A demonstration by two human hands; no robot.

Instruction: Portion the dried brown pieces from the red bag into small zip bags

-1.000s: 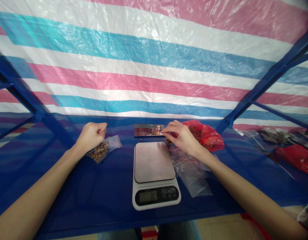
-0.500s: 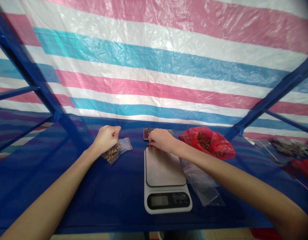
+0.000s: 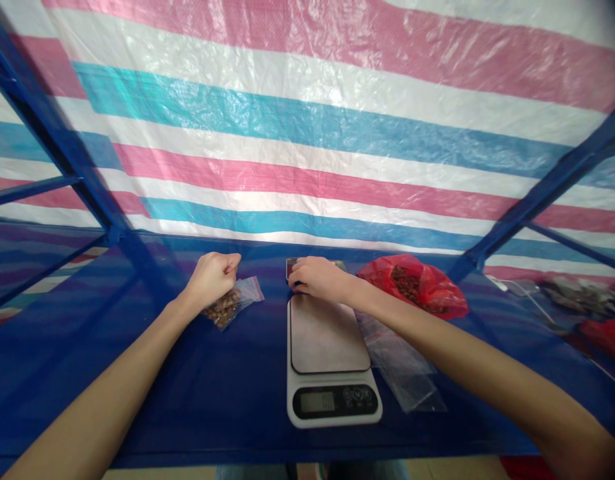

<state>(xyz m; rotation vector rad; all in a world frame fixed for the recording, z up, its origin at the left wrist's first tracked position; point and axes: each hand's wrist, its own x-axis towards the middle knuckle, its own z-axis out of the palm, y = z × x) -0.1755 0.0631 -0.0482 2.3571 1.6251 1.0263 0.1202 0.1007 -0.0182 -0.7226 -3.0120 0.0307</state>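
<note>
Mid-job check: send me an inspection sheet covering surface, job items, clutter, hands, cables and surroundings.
Surface: glossy blue table.
Job's things: white scale in the middle; zip bag of brown pieces left of it; open red bag of brown bits and clear bags right.
Clutter: phone, partly covered; red plastic far right.
Hands: left hand curled at the zip bag; right hand at the scale's far edge, grip hidden.
Cables: thin white cord, right.
Surroundings: striped sheet, blue frame.
</note>
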